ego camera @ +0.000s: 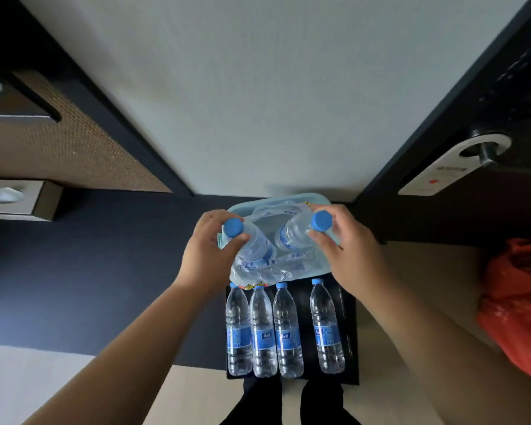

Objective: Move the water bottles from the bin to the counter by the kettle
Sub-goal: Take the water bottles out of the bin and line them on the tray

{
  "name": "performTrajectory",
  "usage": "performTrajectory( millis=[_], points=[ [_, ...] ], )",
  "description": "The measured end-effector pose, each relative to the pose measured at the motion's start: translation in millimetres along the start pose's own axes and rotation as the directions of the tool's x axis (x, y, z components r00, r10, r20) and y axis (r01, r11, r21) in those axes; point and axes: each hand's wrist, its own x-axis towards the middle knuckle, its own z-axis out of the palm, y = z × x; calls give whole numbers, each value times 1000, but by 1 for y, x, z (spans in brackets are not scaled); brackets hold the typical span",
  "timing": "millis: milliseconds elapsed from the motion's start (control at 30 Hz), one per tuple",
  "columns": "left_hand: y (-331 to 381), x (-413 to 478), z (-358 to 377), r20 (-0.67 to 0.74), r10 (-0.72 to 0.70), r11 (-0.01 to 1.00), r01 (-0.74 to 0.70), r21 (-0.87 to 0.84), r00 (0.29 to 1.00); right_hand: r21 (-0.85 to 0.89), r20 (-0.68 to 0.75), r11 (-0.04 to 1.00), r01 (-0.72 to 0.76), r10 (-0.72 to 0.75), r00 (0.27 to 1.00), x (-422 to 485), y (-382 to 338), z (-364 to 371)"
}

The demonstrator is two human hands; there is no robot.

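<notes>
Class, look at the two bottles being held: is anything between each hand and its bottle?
No. The left hand already grips one bottle by its neck, the right hand the other bottle. Loose clear plastic wrap lies under them in the bin.

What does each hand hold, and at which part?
Each holds one water bottle at its neck, under the blue cap: left hand, right hand.

tissue box (19, 199), red bag (521, 305), perhaps plastic

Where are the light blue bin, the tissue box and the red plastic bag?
light blue bin (276, 200), head view, back rim.
tissue box (33, 199), head view, top face.
red plastic bag (515, 305), head view, middle of its side.
</notes>
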Motion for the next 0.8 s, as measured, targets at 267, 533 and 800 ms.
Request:
performTrajectory(
  millis=[267,533,800],
  points=[
    [21,-70,12,177,-50,988,74,-133,983,-94,122,996,-14,25,992,-54,-2,-27],
    [26,-114,28,33,57,982,-50,-181,998,63,94,994,-89,82,992,-101,21,-9],
    [69,-99,4,-59,160,970,-168,-176,985,92,-44,993,78,-74,996,-67,-24,-36]
  ],
)
